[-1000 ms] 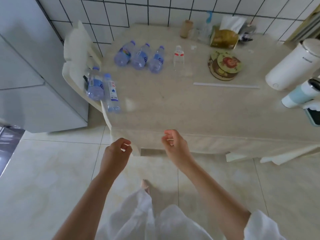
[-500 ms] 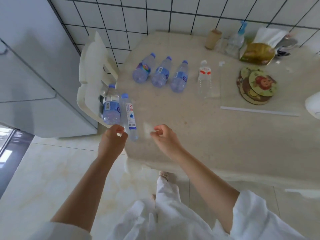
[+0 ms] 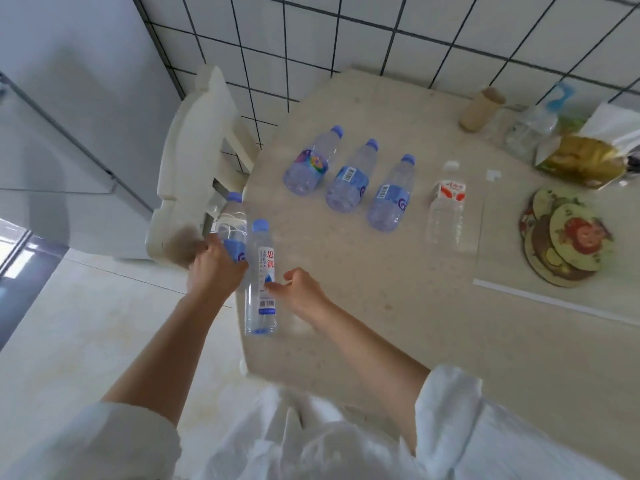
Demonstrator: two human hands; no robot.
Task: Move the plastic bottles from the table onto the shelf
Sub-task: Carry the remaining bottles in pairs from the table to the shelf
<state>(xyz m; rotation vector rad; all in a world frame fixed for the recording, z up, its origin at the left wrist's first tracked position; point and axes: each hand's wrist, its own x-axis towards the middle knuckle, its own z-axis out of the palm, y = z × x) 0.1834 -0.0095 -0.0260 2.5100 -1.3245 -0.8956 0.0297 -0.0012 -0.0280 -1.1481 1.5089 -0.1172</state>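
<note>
1. A person in a white garment leans over the corner of a pale table (image 3: 398,306), both arms reaching for two plastic bottles standing at its near-left edge.
2. The left hand (image 3: 214,268) wraps round the blue-labelled bottle (image 3: 232,233), its fingers curled about the lower body, though the far side of the grip is hidden.
3. The right hand (image 3: 300,291) sits just beside the tall clear bottle (image 3: 262,282) with the white label; its fingers are loosely curled and a fingertip meets the label, but the grasp does not look closed.
4. Three more blue-capped bottles (image 3: 349,180) stand in a row farther back, and a clear bottle with a red label (image 3: 446,209) stands to their right.
5. No shelf is plainly in view; a white chair (image 3: 187,161) stands against the table's left side.
6. To lift well, the right hand likely needs to close fully round the tall bottle's middle, since it is slim and standing at the very edge, where a sideways nudge could tip it to the floor.
7. Lifting both bottles straight up should keep them from knocking each other.
</note>
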